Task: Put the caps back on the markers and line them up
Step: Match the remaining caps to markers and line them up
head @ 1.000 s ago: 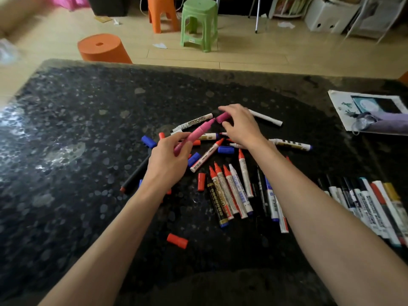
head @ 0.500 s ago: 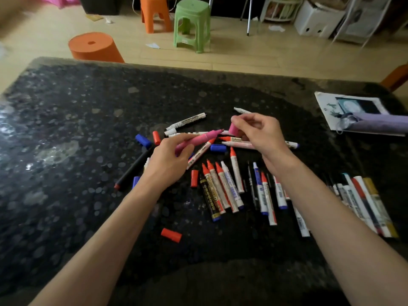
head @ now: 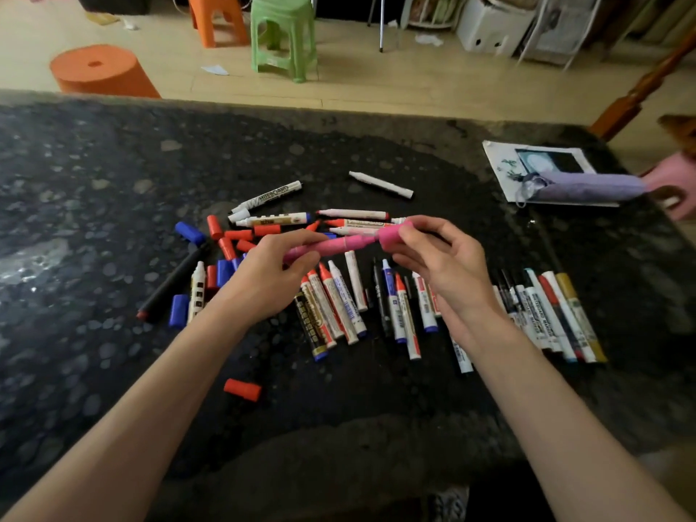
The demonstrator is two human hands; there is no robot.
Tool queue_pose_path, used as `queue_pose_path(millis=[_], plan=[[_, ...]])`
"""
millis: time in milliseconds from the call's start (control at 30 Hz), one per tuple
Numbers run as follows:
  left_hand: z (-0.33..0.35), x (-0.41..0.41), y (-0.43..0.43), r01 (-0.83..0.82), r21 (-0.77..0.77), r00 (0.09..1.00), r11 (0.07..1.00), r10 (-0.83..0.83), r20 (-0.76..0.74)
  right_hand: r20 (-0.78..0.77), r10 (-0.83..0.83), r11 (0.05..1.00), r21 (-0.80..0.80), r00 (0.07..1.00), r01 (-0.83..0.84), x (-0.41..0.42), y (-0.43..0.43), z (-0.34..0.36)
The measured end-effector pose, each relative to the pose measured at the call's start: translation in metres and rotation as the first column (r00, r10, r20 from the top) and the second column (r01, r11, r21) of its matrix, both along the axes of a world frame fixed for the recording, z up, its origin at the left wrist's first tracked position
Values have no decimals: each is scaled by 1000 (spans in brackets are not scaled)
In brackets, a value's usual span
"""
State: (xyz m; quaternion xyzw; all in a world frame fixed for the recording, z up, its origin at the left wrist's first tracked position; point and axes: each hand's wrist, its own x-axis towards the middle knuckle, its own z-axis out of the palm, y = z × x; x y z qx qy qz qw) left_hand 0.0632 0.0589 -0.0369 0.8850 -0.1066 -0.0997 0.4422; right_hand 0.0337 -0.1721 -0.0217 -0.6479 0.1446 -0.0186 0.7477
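Centrally, above the dark speckled table (head: 113, 182), a pink marker (head: 331, 248) is held nearly level between both hands, clear of the surface. Its left end is gripped by the left hand (head: 263, 280), whose fingers are curled round the barrel with the back of the hand turned upward and the forearm stretched in from the near left. A pink cap (head: 391, 237) is pinched between the thumb and fingertips of the right hand (head: 440, 265), the palm turned leftward and the wrist bent slightly. The cap is set against the marker's right tip; whether it is fully seated cannot be told. Beneath the hands, loose markers (head: 339, 307) are scattered, most pointing away from the near edge. A tidy row of markers (head: 546, 310) is laid side by side at the right. Red and blue caps are strewn at the left, with one red cap (head: 243, 389) lying apart nearer the edge. A black marker (head: 171, 284) is angled at the left.
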Motion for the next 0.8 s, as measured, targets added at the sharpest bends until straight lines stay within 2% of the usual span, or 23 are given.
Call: queue_pose_path(millis=[133,367,533,633,800], plan=[[0,1,-3,38,-8,999,999,-38,4,-11,23,1000,-6,1000,-23,-2,-5,2],[-3,5,-1,92,-10,995,996,-91,26,8,135,975,-177,991,-131,-2,-4,-6],[-6,6,5,124,37,990,992,-126,56,51,329,862,-423,943,-278,1,-8,-11],[-11,6,4,109,67,991,992,-114,76,77,360,820,-501,930,-276,-1,-5,-14],[-16,-1,-3,119,23,989,993,-121,83,109,348,791,-567,931,-229,-7,-1,-15]])
